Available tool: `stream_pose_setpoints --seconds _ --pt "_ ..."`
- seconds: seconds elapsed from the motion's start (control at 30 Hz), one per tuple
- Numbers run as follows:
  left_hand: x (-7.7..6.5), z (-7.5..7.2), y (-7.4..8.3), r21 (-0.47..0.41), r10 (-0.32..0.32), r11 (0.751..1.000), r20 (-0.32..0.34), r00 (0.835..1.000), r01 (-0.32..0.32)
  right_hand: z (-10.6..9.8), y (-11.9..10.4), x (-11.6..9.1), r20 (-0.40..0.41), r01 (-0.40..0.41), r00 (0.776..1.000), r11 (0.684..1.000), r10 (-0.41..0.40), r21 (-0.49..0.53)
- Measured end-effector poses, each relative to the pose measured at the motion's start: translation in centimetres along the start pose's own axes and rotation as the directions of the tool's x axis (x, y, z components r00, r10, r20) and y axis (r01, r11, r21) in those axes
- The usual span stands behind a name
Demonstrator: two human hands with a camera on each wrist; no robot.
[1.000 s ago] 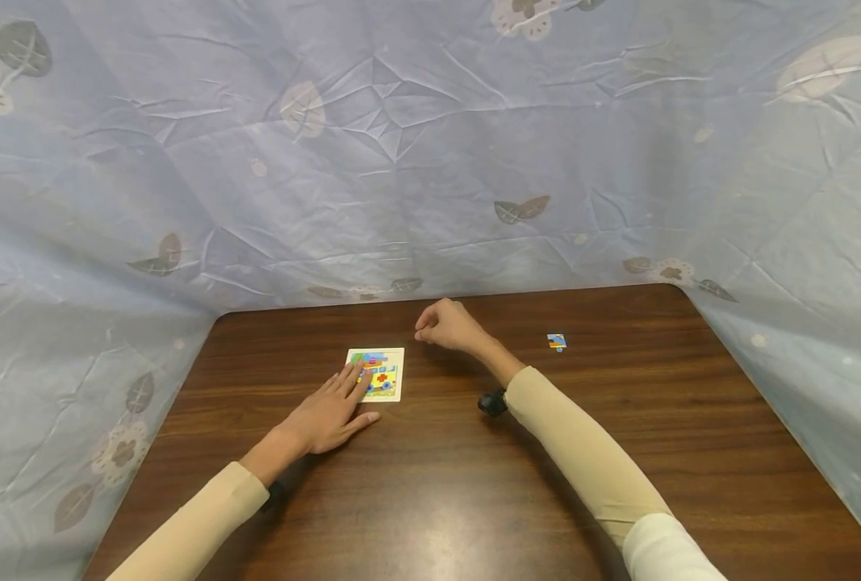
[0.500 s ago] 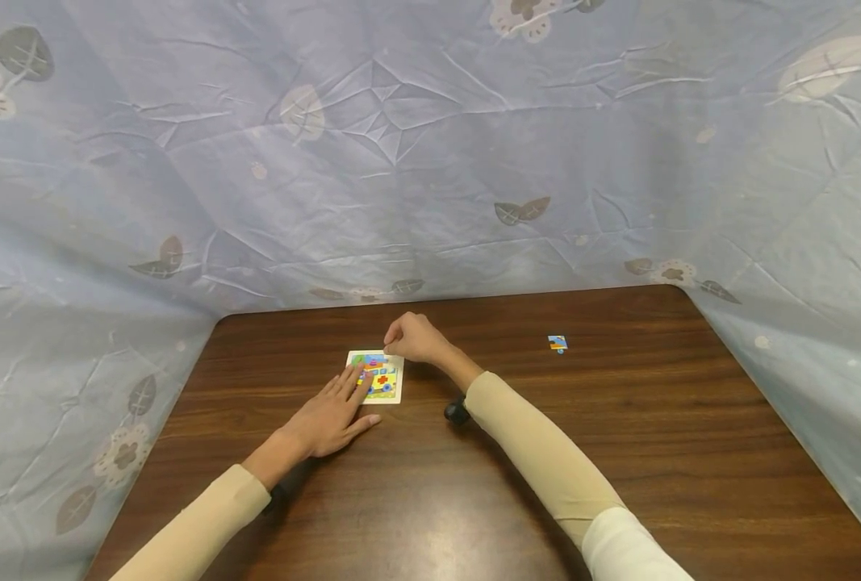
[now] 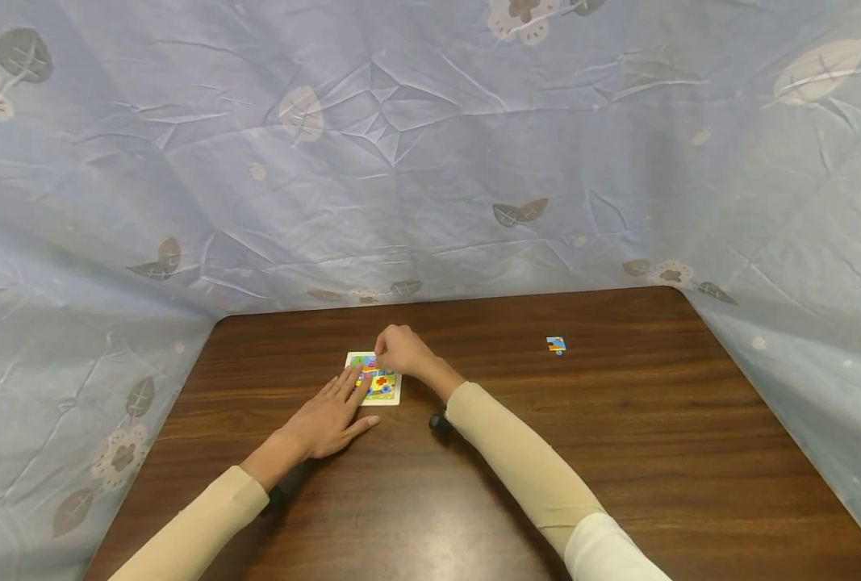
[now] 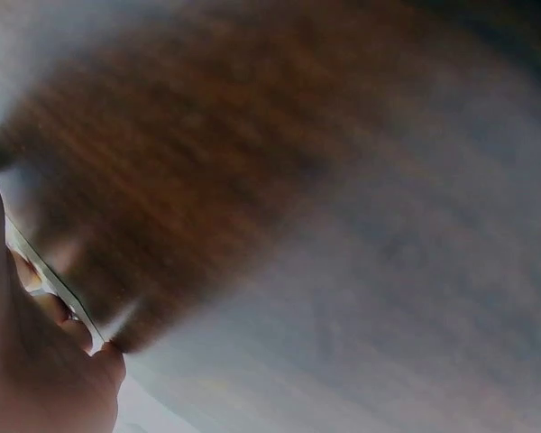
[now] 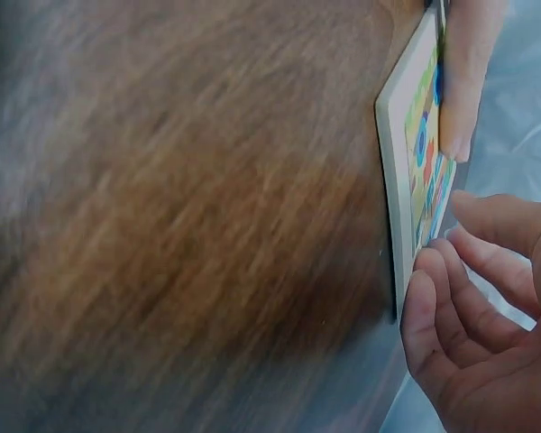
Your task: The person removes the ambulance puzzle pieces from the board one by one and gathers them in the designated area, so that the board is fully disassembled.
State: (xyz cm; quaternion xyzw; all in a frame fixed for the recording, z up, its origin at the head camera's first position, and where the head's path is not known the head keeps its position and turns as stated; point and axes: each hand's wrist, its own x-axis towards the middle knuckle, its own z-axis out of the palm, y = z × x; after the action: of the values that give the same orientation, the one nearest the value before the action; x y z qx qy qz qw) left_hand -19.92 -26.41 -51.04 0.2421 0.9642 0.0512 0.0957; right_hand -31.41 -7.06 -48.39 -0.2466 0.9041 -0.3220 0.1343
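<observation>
A small jigsaw puzzle (image 3: 392, 396) in a pale frame lies on the table, its picture showing a yellow vehicle with a red cross. My left hand (image 3: 324, 415) rests on its left side, fingers stretched out and thumb apart. Over the far right corner is my right hand (image 3: 405, 352), fingers curled, covering that part. In the right wrist view the right hand's fingertips (image 5: 421, 302) are at the edge of the puzzle (image 5: 398, 171); whether a piece sits between thumb and forefinger cannot be made out. Fingers of the left hand (image 5: 464, 99) press the other side.
A loose blue and orange jigsaw piece (image 3: 556, 344) lies on the right of the brown wooden table (image 3: 619, 420). A patterned grey-blue cloth (image 3: 430, 161) hangs behind the table and along both sides. Dark wrist cameras are worn beneath both forearms, the right one (image 3: 440, 422) showing.
My right hand has moved left and toward me, from beside the puzzle to over its far right corner. The left hand and the loose piece have stayed in place.
</observation>
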Motion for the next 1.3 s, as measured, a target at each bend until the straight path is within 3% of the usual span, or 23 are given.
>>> stream_pose_setpoints --seconds 0.37,1.3 --pt "0.28 -0.04 0.18 0.020 -0.012 1.000 0.019 1.000 0.011 0.76 -0.68 -0.07 -0.018 -0.086 0.996 0.994 0.085 -0.061" --pt "0.27 -0.29 0.20 0.020 -0.019 1.000 0.027 0.999 0.019 0.60 -1.04 -0.28 -0.040 -0.064 0.997 0.998 0.064 -0.008"
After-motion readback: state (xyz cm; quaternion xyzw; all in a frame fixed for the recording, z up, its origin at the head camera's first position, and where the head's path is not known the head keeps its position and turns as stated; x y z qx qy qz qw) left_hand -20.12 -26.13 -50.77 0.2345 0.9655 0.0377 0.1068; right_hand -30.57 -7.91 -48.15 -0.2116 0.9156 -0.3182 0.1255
